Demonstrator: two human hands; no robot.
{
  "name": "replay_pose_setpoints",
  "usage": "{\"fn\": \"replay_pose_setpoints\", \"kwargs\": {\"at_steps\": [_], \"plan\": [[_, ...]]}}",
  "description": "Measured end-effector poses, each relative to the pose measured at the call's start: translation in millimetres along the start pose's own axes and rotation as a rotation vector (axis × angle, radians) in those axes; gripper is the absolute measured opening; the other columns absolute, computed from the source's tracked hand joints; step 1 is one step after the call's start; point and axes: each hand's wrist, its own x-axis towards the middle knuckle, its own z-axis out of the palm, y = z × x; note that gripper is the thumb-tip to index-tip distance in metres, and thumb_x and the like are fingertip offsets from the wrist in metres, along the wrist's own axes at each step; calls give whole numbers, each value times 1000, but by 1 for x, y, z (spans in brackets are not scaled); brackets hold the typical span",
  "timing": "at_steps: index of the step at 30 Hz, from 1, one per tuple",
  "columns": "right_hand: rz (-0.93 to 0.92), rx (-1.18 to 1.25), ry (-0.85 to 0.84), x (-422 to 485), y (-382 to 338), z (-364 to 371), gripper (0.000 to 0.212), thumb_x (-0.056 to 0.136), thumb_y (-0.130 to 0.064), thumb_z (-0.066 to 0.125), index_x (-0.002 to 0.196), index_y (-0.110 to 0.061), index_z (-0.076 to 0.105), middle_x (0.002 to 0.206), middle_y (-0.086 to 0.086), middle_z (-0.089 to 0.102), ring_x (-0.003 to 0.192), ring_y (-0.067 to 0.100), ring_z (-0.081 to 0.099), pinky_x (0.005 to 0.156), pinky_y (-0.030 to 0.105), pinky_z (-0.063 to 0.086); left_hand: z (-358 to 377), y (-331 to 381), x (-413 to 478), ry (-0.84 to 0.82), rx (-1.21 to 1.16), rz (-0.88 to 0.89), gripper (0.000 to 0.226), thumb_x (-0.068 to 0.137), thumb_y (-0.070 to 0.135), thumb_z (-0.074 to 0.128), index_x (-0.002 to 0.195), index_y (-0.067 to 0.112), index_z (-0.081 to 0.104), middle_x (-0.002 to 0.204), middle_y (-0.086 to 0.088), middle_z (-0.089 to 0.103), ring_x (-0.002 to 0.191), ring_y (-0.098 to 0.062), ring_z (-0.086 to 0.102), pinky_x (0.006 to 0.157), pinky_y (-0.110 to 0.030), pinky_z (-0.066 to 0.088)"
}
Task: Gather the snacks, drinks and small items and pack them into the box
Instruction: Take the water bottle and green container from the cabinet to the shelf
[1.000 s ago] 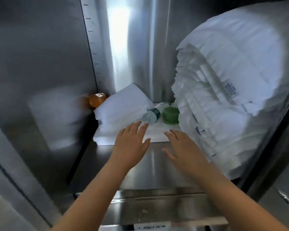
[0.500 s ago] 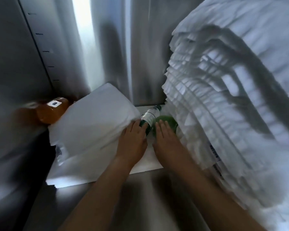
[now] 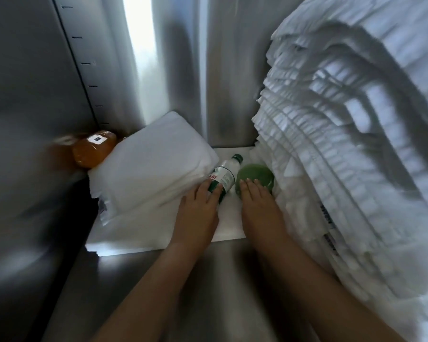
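Left hand (image 3: 198,213) is laying straight fingers on the small clear green-capped plastic bottle (image 3: 224,176), right hand (image 3: 260,208) flat on the round green container (image 3: 255,172). Probably light, slick, rolling easily: wrap mid-body.

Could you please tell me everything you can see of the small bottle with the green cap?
The small bottle looks like clear plastic, with a dark green cap and a white-and-green label bearing red print. It lies on its side on white cloth, cap pointing away from the person, between a folded white towel and a round green item. Fingers of the left hand lie over its lower end; no firm grip shows.
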Motion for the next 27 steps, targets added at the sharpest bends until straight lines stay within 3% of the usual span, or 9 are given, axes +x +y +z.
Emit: {"fn": "replay_pose_setpoints", "kwargs": {"at_steps": [2, 3, 7, 12, 18, 21, 23, 25, 27], "plan": [[-38, -55, -61, -1, 2, 0, 59, 95, -9, 38, 148, 0, 14, 154, 19, 21, 143, 32, 18, 117, 39, 12, -6, 1, -15, 28, -17, -11, 58, 82, 8, 58, 138, 9, 44, 142, -18, 41, 122, -36, 43, 97, -44, 41], [-48, -57, -60, 1, 4, -2, 58, 96, -14, 36, 148, -2, 13, 154, 17, 21, 142, 30, 19, 117, 38, 12, -7, 1, -21, 51, -33, -12, 58, 76, 4, 64, 133, 6, 51, 135, -21, 48, 115, -39, 49, 91, -45, 46], [13, -21, 45, 19, 1, -14, 51, 95, -20, 44, 141, 0, 32, 142, 20, 39, 129, 31, 36, 109, 35, 24, -8, 2, -35, 90, -20, -22, 60, 60, -1, 75, 119, 3, 63, 122, -23, 59, 100, -40, 59, 78, -43, 53], [91, -141, -145, 36, 1, -6, 61, 98, -23, 40, 148, -6, 11, 156, 14, 14, 143, 31, 14, 116, 42, 8, -13, 2, -41, 68, -35, -24, 59, 67, 2, 73, 124, 7, 60, 128, -20, 55, 106, -39, 56, 81, -42, 51], [55, -91, -94, 15, 1, -3, 64, 93, -7, 42, 150, -9, 12, 157, 10, 15, 144, 30, 12, 116, 40, 9, -16, 0, -51, 87, -53, -57, 58, 66, 3, 74, 122, 8, 62, 122, -18, 58, 103, -37, 57, 77, -42, 51], [8, -118, -95, -1, -2, -6, 65, 92, -5, 41, 150, -10, 11, 158, 8, 15, 145, 27, 13, 116, 37, 13, -17, 2, -53, 94, -90, -73, 55, 76, 5, 65, 129, 11, 55, 131, -16, 52, 112, -35, 51, 85, -41, 46], [-21, -110, -69, -8, -3, -10, 61, 92, -7, 43, 148, -9, 20, 155, 10, 23, 142, 27, 21, 113, 36, 19, -17, 2, -56, 105, -97, -85, 54, 76, 3, 65, 129, 11, 56, 131, -15, 52, 112, -35, 51, 84, -41, 46], [-37, -70, 3, -4, -3, -17, 48, 93, -18, 47, 139, -10, 37, 141, 11, 43, 129, 28, 38, 103, 33, 30, -17, 2, -59, 111, -120, -105, 53, 72, 1, 68, 124, 10, 59, 126, -16, 56, 108, -36, 54, 79, -41, 48], [-13, -31, 25, 7, -4, -23, 47, 94, -30, 47, 136, -11, 40, 135, 11, 47, 122, 26, 40, 99, 32, 30, -16, 2, -61, 113, -126, -101, 54, 74, 3, 68, 127, 10, 57, 128, -16, 54, 111, -36, 52, 81, -41, 48]]}}
